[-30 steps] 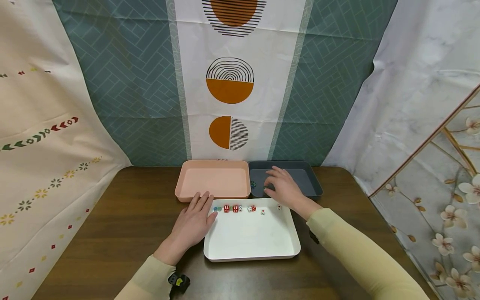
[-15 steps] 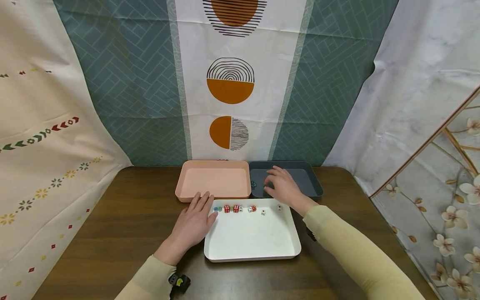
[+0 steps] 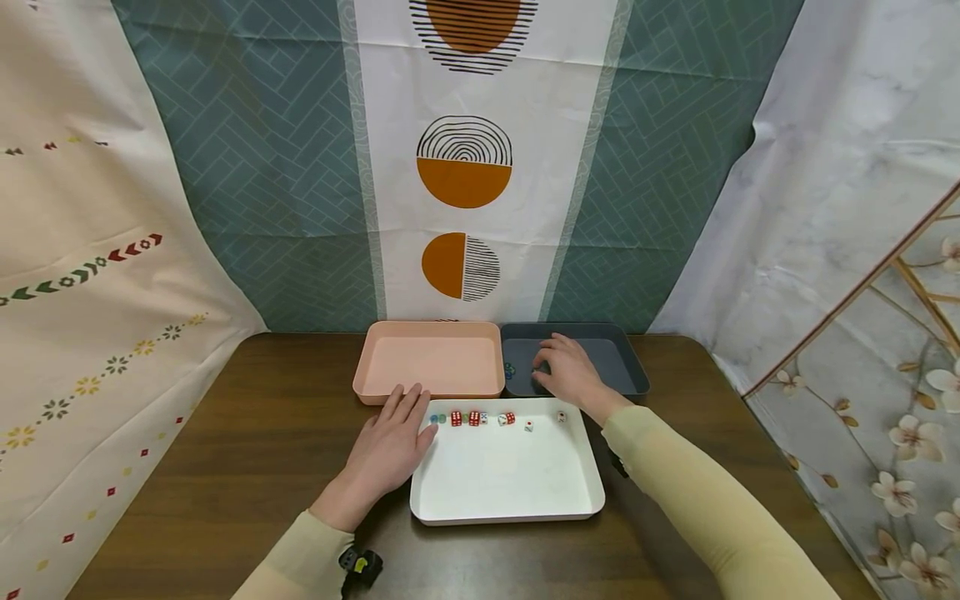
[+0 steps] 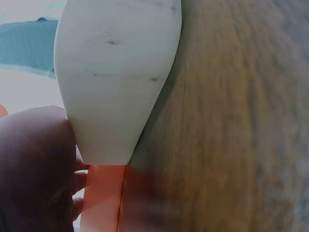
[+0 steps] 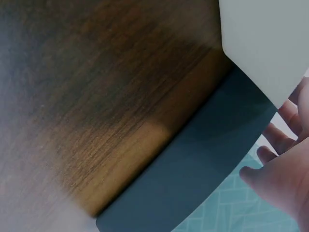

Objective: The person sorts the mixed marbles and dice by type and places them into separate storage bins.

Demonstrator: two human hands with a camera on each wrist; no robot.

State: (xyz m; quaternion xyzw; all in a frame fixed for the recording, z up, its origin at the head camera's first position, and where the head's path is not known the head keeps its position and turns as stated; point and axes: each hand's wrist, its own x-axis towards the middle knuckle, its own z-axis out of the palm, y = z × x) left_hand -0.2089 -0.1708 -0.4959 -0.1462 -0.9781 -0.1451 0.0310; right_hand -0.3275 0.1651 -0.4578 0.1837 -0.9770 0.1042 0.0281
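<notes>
My left hand [image 3: 390,442] lies flat with straight fingers, across the left rim of the white tray [image 3: 506,479] and the near edge of the pink tray [image 3: 431,360]. My right hand [image 3: 566,371] reaches into the dark blue tray [image 3: 607,360], fingers bent downward. Its fingertips are partly hidden, so whether they pinch a die does not show. Small dark green dice [image 3: 509,371] lie by that tray's left wall. Along the far side of the white tray are red dice [image 3: 474,418], white dice [image 3: 529,426] and bluish-green dice [image 3: 437,418].
All three trays stand on a brown wooden table [image 3: 247,467], the pink and dark blue ones side by side behind the white one. Patterned cloths [image 3: 300,208] hang at the back and both sides.
The right hand stays over the dark blue tray, its fingers drawn in slightly. The left hand keeps its place. The whole view has shifted a little to the right.
</notes>
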